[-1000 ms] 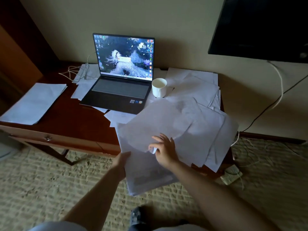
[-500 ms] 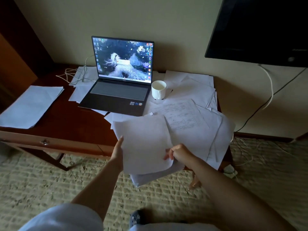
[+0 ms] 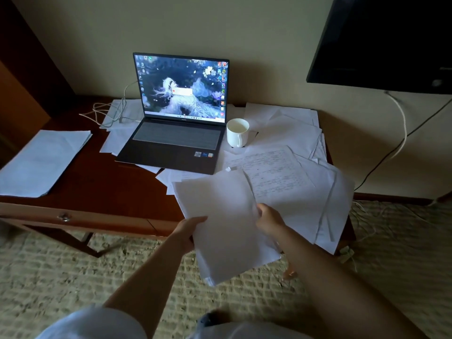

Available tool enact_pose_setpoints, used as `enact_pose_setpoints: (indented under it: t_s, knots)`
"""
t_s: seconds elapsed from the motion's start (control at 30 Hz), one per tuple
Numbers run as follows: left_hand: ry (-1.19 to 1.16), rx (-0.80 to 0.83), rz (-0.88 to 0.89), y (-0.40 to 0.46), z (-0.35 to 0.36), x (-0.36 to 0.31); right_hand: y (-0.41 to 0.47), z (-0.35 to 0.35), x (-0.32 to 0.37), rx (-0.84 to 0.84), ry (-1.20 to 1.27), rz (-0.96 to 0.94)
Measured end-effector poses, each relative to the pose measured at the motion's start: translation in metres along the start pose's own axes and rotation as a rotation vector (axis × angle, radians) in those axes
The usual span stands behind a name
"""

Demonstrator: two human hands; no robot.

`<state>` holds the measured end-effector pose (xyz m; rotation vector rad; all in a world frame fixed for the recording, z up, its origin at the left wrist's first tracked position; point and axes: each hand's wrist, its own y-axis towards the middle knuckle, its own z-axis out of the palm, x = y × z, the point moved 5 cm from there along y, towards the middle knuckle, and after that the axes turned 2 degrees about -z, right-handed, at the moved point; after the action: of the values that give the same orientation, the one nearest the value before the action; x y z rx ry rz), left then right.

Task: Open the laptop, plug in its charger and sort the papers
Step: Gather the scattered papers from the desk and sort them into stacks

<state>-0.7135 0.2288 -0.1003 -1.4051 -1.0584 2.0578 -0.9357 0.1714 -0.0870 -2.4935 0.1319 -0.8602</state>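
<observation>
Now, from the head camera, we have a sheaf of papers lifted off the desk; a second ago it lay among the loose sheets. Our left hand grips its left edge, our right hand pinches the right. That uncovers a printed table sheet, text too small to read. Sorting is underway: a tidy stack waits far left. The laptop stands open, its white cable trailing behind, beside a white mug.
</observation>
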Motion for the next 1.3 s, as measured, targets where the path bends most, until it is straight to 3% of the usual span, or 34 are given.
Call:
enact_pose_setpoints:
  t_s: [0.23,0.3,0.43,0.6,0.83,1.1,1.3]
  knots:
    - [0.039,-0.078,0.048,0.014,-0.004,-0.004,0.004,0.013,0.016,-0.118,0.1,0.112]
    - [0.057,-0.062,0.037,0.016,-0.005,-0.007,0.004,0.013,0.021,-0.129,0.114,0.06]
    - [0.08,-0.101,0.049,0.026,-0.011,-0.009,0.006,0.013,0.022,-0.157,-0.029,-0.001]
    - [0.13,-0.257,0.205,0.02,-0.02,-0.01,0.018,-0.009,0.004,-0.338,-0.266,-0.043]
    - [0.07,-0.384,0.215,-0.002,-0.026,-0.004,0.049,-0.021,-0.011,-0.092,-0.517,-0.169]
    - [-0.099,-0.586,0.25,-0.02,-0.049,-0.011,0.059,-0.012,0.029,0.001,-0.701,-0.562]
    - [-0.125,-0.561,0.244,-0.012,-0.034,-0.008,0.067,0.004,0.053,-0.08,-0.983,-0.561]
